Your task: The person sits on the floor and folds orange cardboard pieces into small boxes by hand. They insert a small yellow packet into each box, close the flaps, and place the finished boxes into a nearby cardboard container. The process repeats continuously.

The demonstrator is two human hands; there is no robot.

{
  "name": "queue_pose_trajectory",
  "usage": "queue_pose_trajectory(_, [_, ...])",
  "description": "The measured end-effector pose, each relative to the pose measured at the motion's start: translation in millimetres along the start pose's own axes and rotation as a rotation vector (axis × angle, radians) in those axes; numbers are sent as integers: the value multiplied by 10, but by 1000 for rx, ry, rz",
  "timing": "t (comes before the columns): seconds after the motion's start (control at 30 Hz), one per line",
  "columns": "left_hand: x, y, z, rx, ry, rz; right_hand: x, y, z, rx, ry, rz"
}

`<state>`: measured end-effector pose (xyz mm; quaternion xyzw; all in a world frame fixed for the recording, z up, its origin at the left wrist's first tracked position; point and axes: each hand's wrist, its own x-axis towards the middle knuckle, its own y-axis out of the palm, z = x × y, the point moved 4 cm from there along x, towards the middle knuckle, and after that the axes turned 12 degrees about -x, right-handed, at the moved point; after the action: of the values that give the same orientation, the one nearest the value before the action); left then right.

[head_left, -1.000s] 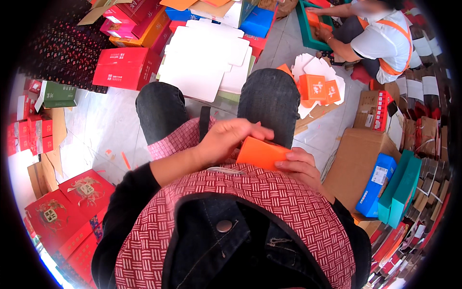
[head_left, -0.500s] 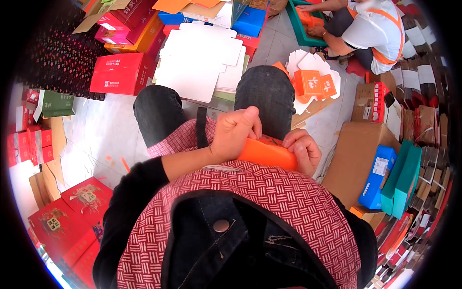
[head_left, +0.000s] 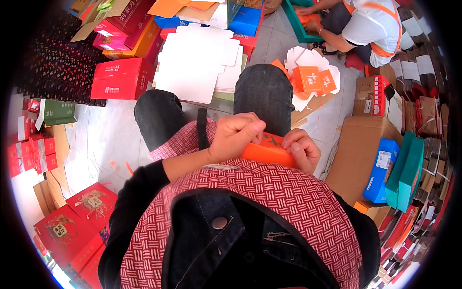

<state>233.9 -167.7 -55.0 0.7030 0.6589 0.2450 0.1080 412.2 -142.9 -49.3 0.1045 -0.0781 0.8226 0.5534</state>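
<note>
Through my feed, the left hand (head_left: 237, 137) and right hand (head_left: 303, 148) pinch a bright orange box (head_left: 269, 155), dark-marked on top.

From here I see a pale grey tiled floor (head_left: 115, 137), brightly lit and washed nearly white toward the left, perhaps by daylight.

The held box (head_left: 269, 155) is orange with dark marks on top, and the apron (head_left: 293, 197) is red with white dashes in a basketweave pattern. The trousers (head_left: 262, 86) are faded black, the flat sheets (head_left: 192, 62) white. Farther out, one carton (head_left: 358, 154) is plain brown, another box (head_left: 376, 185) blue, and the co-worker's shirt (head_left: 370, 29) white under orange straps (head_left: 383, 48).
</note>
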Motion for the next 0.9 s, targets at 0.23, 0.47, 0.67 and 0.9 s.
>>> queue_pose_trajectory(0.23, [-5, 110, -262, 483, -88, 180, 15, -14, 11, -17, 1, -25])
queue_pose_trajectory(0.47, [-45, 72, -125, 363, -139, 184, 42, 3, 28, -31, 33, -26])
queue_pose_trajectory(0.67, [-73, -9, -42, 241, -172, 170, 33, 8, 18, -29, 97, -50])
queue_pose_trajectory(0.9, [-177, -352, -152, 252, -356, 350, -15, -142, -214, -92, 144, -109])
